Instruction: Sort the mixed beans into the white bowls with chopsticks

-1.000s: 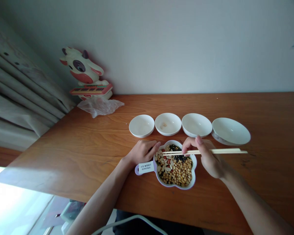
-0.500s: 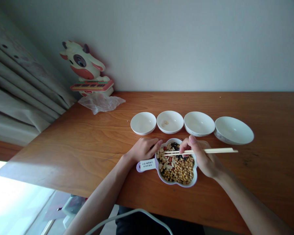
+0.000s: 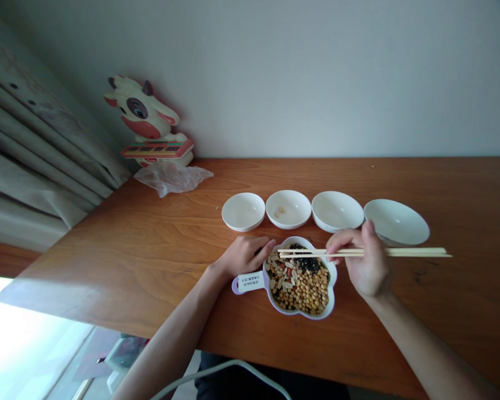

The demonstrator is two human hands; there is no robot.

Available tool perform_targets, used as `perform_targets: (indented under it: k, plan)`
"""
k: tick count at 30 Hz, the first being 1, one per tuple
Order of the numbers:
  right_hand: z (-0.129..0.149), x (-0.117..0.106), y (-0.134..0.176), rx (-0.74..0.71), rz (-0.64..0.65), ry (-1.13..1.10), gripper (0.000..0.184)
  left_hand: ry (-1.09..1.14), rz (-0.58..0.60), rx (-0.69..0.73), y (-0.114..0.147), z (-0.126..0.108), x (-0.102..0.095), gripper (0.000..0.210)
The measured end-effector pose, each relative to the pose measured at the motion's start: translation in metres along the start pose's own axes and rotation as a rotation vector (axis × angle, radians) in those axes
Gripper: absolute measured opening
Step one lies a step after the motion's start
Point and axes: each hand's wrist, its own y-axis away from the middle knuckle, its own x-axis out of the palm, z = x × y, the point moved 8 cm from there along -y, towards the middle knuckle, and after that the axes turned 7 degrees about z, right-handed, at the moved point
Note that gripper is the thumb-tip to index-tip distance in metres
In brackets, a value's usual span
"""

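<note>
A pair of pale chopsticks (image 3: 416,253) is in my right hand (image 3: 366,261), its fingers closed round them. Their tips are over the upper left part of a flower-shaped bowl (image 3: 332,303) with a lilac handle and a white label. Whether the tips pinch a piece cannot be made out. In that bowl lie peanuts (image 3: 285,272), yellow soybeans (image 3: 310,291) and dark seeds (image 3: 310,264). My left hand (image 3: 245,255) is curled at the bowl's left rim, its thumb and forefinger against the edge; its other fingertips are hidden.
Behind the flower-shaped bowl stands a row of white bowls: the leftmost bowl (image 3: 244,211), a second bowl (image 3: 298,208) with a few peanut pieces, a third bowl (image 3: 337,211) and the rightmost bowl (image 3: 395,219). A cow toy keyboard (image 3: 156,147) and a plastic bag (image 3: 173,178) are at back left.
My right hand has drawn back to the right and upward with the chopsticks, uncovering more dark seeds. The chopstick tips are slightly higher over the bowl. My left hand has stayed put.
</note>
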Motion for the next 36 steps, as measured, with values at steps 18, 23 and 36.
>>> perform_targets:
  k: [18,23,36]
  plan:
    - [-0.013,-0.034,-0.014,-0.03,-0.33,-0.084,0.069,0.005,0.0,-0.025,0.0,0.001,0.001,0.044]
    - [-0.017,-0.03,-0.02,0.0,-0.248,-0.2,0.049,0.003,0.005,-0.034,-0.001,0.0,0.0,0.045]
    - [-0.007,-0.021,-0.022,0.107,-0.121,-0.204,0.044,0.005,0.014,-0.034,-0.001,0.002,0.002,0.044]
